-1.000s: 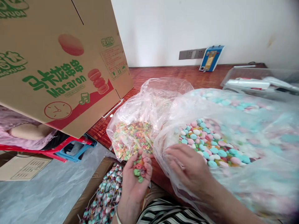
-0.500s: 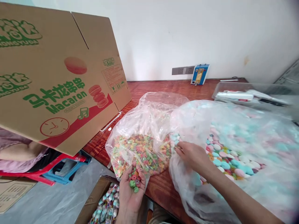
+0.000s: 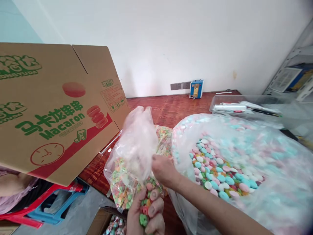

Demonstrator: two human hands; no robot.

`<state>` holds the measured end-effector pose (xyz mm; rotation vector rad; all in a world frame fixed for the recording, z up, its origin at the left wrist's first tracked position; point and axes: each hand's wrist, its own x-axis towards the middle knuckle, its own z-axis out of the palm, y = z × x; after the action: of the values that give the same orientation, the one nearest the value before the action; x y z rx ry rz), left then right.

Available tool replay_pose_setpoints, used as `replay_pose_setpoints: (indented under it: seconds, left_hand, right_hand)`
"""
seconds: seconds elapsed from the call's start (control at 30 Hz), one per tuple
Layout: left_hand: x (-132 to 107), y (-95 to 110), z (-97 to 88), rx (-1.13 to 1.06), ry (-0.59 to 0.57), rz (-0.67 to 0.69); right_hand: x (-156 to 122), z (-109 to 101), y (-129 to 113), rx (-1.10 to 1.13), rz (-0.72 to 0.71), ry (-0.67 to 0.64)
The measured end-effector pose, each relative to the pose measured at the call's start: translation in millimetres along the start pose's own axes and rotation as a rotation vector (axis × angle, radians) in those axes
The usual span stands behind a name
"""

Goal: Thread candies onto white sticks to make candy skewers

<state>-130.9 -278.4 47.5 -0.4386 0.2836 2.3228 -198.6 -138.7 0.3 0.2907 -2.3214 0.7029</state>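
My left hand [image 3: 156, 212] is curled around a handful of colourful ring-shaped pieces [image 3: 144, 210], green, red and orange, at the bottom of the view. Just above it, a clear plastic bag [image 3: 139, 140] full of the same rings rests on the table. My right hand [image 3: 162, 169], somewhat blurred, is closed on the film of this bag, which bunches up to its left. Under my right forearm lies a large clear bag [image 3: 182, 195] of pastel pink, blue and white round candies mixed with coloured rings.
A big cardboard box [image 3: 56, 120] stands at the left. Behind the bags are a clear tray [image 3: 212, 104] with pens and tools, and a blue device [image 3: 196, 88] by the wall. Below the table edge sits an open carton [image 3: 97, 222]; a red and blue stool [image 3: 49, 209] supports another person.
My right hand has moved left from the candy bag to the ring bag, and its film is now pulled up. My left hand has closed more around the rings. The view has tilted upward.
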Motion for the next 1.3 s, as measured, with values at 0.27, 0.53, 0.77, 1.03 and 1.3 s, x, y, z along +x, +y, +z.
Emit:
replay_pose_setpoints:
  seconds: [0.27,0.53,0.77,1.03,1.3]
  left_hand:
    - [-23.1,-11.6,32.4,0.22,-0.215,0.012]
    - [-11.7,35.7,20.8,0.085,-0.295,0.326]
    - [2.0,29.8,6.1,0.047,-0.373,0.273]
    - [3.3,23.8,16.3,0.075,-0.463,0.242]
    - [22.1,22.1,17.8,-0.104,-0.28,0.227]
  right_hand:
    - [-75.8,-16.9,-21.8,-0.01,-0.033,-0.329]
    - [-78.4,-66.8,25.5,0.303,0.435,-0.272]
    - [-46.0,-97.2,-11.4,0.35,0.314,-0.051]
    - [-54.2,-52.4,-26.7,-0.025,0.003,-0.206]
    - [-62.5,-64.8,13.9,0.761,0.864,0.076]
